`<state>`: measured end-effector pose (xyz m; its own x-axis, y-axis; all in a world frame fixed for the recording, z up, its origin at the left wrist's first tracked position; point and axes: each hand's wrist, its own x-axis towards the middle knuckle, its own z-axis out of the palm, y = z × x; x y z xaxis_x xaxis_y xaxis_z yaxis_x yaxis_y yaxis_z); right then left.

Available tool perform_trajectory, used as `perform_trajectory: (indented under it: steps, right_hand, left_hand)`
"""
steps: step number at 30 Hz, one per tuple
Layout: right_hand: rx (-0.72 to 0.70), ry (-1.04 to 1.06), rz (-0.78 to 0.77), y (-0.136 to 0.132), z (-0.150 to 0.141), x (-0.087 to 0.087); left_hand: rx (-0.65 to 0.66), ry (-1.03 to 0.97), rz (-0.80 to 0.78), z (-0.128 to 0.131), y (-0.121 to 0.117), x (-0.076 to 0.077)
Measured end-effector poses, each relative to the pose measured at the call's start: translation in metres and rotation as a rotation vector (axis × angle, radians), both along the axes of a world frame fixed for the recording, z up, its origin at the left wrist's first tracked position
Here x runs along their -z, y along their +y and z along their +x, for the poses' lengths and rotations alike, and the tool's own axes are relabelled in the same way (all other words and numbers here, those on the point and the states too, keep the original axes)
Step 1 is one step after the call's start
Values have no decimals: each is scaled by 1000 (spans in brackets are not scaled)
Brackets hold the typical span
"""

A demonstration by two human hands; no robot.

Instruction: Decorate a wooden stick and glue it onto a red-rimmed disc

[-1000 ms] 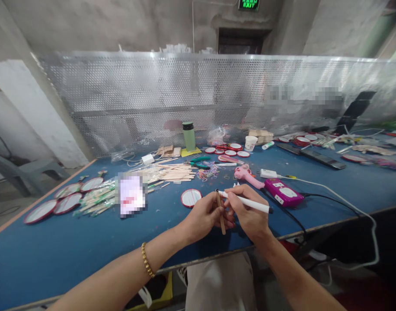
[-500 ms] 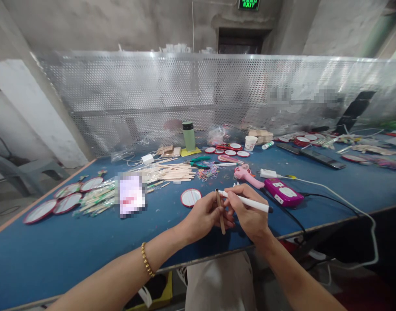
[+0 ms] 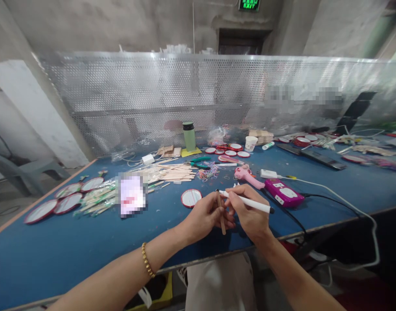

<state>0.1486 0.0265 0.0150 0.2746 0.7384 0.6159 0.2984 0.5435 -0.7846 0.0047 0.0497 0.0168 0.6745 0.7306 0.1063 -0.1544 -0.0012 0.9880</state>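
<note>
Above the table's front edge, my left hand [image 3: 207, 216] is closed around a thin wooden stick [image 3: 222, 224], which stands nearly upright between the fingers. My right hand [image 3: 251, 211] grips a white marker pen [image 3: 250, 201] with a black end. The marker's tip is at the upper end of the stick, where a dark patch shows; whether it touches I cannot tell. Just behind my left hand a round white disc with a red rim [image 3: 191, 198] lies on the table. A pink glue gun [image 3: 248, 177] lies beyond my right hand.
On the blue table [image 3: 97, 250] are a pile of wooden sticks [image 3: 178, 172], a blurred bright screen [image 3: 132, 195], green-handled pliers [image 3: 200, 162] and coloured bands [image 3: 209, 172]. A purple box [image 3: 284, 192] with cables sits right. A green bottle [image 3: 189, 138] stands by a perforated metal screen [image 3: 152, 99].
Both hands keep nearly the same pose, with the marker still at the stick's upper end. The view has shifted very slightly.
</note>
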Motion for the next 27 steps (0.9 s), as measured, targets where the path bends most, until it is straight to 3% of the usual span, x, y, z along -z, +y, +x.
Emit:
perform_trajectory:
  steps: [27]
  right_hand:
    - [13, 31, 21, -1, -1, -3]
  left_hand:
    - [-7, 15, -23, 0, -1, -3]
